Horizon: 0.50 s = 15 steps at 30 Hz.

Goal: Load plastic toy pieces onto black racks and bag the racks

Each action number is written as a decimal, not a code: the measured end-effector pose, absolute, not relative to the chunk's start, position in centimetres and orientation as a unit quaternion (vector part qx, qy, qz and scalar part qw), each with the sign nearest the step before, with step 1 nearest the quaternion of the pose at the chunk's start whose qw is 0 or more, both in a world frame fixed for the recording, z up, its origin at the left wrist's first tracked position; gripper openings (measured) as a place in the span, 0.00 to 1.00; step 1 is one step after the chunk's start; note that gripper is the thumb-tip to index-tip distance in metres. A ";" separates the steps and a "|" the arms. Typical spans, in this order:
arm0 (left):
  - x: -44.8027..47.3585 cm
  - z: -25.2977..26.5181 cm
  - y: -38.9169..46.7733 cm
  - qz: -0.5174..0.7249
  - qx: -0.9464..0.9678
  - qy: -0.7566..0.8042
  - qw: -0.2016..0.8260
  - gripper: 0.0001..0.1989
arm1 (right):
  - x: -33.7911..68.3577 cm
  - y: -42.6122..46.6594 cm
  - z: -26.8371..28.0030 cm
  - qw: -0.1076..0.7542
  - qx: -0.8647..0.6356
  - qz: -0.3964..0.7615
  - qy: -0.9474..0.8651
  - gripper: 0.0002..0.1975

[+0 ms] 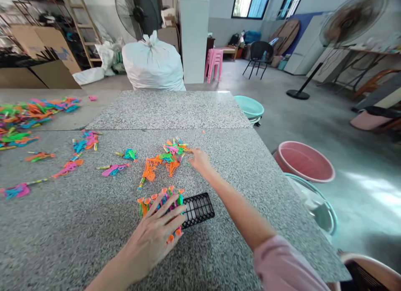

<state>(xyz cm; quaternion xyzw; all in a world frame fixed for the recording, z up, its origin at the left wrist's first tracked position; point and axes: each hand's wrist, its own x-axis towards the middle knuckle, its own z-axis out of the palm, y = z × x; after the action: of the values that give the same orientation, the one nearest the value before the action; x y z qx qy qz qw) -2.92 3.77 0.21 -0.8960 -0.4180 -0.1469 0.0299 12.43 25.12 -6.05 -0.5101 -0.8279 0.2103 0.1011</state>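
Observation:
My left hand lies with spread fingers over a row of small colourful plastic toy guns with orange cup-shaped tips. They stand in the left part of a black plastic grid rack, whose right part holds none. My right hand reaches forward to the right edge of a loose pile of orange, green, pink and blue toy guns. Its thumb and fingers look apart, with the fingertips beside an orange piece; whether they touch it I cannot tell.
Small clusters of toy guns lie to the left, with a larger heap beyond. The speckled stone table ends at the right. Past it stand a pink basin and a turquoise basin. A white sack is behind the table.

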 end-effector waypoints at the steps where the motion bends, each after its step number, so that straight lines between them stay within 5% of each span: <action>1: -2.8 0.2 3.8 -0.147 -0.897 -0.417 0.033 0.11 | 11.8 26.7 -5.8 0.111 -0.537 0.161 -0.821 0.20; 4: -2.8 0.2 4.1 -0.144 -0.902 -0.406 0.039 0.12 | 8.9 29.8 -5.3 0.102 -0.498 0.112 -0.854 0.27; 11: -2.9 -0.3 3.8 -0.146 -0.894 -0.423 0.010 0.11 | 9.2 28.3 -5.1 0.093 -0.495 0.097 -0.858 0.14; 15: -2.9 -0.5 3.7 -0.172 -0.885 -0.432 -0.020 0.10 | 15.6 23.7 -5.8 0.157 -0.555 0.200 -0.792 0.08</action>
<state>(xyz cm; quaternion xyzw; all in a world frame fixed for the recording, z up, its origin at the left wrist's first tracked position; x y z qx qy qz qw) -2.88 3.66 -0.47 -0.8852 -0.4317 -0.1724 -0.0203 15.59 23.68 -5.80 -0.5547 -0.7922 0.2000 0.1569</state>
